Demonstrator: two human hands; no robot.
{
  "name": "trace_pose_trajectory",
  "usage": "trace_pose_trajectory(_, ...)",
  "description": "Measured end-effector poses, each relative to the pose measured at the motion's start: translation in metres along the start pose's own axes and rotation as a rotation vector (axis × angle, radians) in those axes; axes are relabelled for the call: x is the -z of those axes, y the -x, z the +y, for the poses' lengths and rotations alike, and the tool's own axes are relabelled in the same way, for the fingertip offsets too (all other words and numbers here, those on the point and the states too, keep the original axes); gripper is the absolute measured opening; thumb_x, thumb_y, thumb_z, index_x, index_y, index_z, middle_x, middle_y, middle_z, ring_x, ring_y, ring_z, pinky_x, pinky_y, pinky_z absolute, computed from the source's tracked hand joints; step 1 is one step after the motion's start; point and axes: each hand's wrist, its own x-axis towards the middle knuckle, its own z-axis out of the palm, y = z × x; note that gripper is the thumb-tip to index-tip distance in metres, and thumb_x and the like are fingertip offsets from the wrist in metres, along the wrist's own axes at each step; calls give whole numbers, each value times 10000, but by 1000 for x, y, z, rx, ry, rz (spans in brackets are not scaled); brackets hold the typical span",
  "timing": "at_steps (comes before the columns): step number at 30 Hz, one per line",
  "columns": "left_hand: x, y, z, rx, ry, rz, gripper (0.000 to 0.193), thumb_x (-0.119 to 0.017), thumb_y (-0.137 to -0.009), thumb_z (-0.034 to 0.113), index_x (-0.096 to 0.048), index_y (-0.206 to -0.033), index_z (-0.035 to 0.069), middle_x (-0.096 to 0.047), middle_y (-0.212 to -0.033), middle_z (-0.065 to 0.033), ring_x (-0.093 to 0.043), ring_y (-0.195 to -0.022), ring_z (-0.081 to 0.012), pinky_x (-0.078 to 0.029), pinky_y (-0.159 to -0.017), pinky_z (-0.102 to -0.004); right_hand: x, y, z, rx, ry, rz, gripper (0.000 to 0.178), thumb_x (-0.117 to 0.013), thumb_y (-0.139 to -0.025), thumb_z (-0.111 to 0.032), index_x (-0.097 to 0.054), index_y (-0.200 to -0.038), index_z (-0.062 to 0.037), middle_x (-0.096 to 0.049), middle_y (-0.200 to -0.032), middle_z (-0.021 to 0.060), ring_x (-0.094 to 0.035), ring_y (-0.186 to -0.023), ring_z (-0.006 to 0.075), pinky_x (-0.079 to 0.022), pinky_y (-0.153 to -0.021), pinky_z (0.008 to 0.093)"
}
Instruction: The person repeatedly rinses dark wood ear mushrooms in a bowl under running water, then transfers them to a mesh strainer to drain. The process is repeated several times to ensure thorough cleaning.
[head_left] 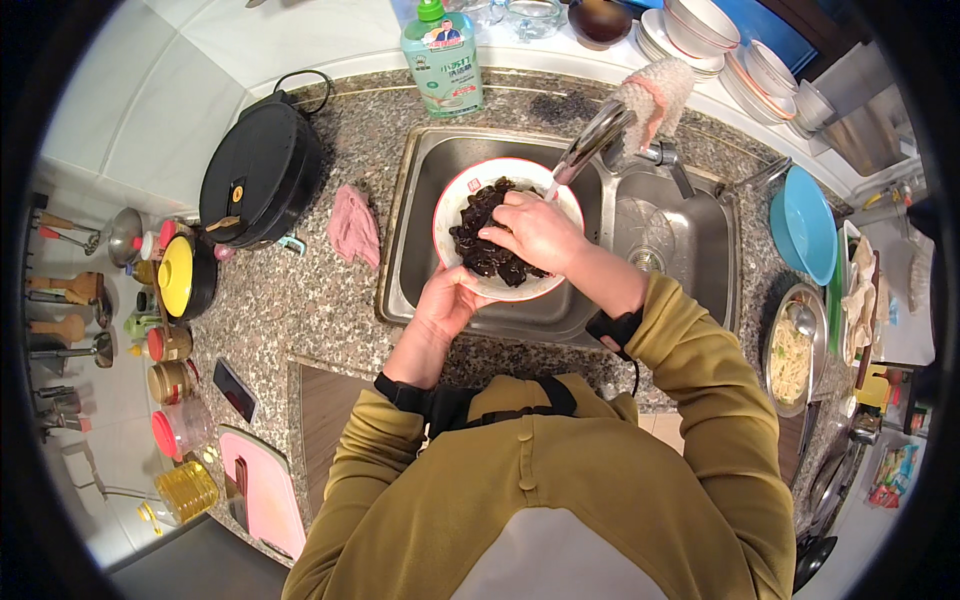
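A white bowl (455, 215) with a red rim is held over the left basin of the steel sink (420, 170). It is full of dark fungus (480, 235). The left hand (447, 300) cups the bowl from below at its near edge, fingers curled under it. The right hand (540, 232) lies in the bowl on the fungus, fingers bent down into the pieces. A thin stream of water runs from the tap (592, 140) into the bowl, just beside the right hand.

On the worktop, a pink cloth (353, 226) lies left of the sink and a green soap bottle (443, 62) stands behind it. At the right, a metal dish (776, 340) holds pale noodles (790, 362), beside a blue bowl (806, 225).
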Motion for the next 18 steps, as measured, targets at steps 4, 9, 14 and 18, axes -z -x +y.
trace_pose_trajectory(4, -3, 1, 0, 1, -35, -40, 710, -478, -734, -62, -353, -1409, 119, -562, -1269, -127, -638, -1075, -309, -573, -864, -532, 6, 5, -20, 62, 157, 58, 642, -745, -727, -477, -574, -1192, -69, -464, -1267, 166, -463, -1181, 367, -493, -911, 488)
trace_pose_trajectory(9, -3, 1, 1, -11, -39, -17, 723, -475, -742, -65, -336, -1424, 130, -552, -1286, -125, -630, -1092, -299, -570, -870, -531, -6, 4, -27, 29, 321, 133, 741, -771, -710, -414, -475, -1357, -204, -388, -1350, 158, -432, -1233, 407, -485, -941, 518)
trace_pose_trajectory(14, -2, 0, -1, 11, -27, -19, 727, -475, -743, -69, -332, -1423, 148, -584, -1220, -120, -651, -1041, -290, -569, -862, -535, -18, -8, -17, -28, 74, -105, 565, -767, -729, -193, -542, -1247, -171, -475, -1242, 182, -544, -1127, 389, -515, -895, 476)
trace_pose_trajectory(18, -3, 0, -3, 10, -69, 52, 726, -480, -738, -73, -333, -1417, 139, -599, -1181, -123, -668, -989, -295, -567, -852, -545, -21, -11, -12, -10, 77, -78, 322, -709, -755, -122, -577, -1044, -67, -613, -1007, 190, -634, -958, 369, -515, -851, 459)
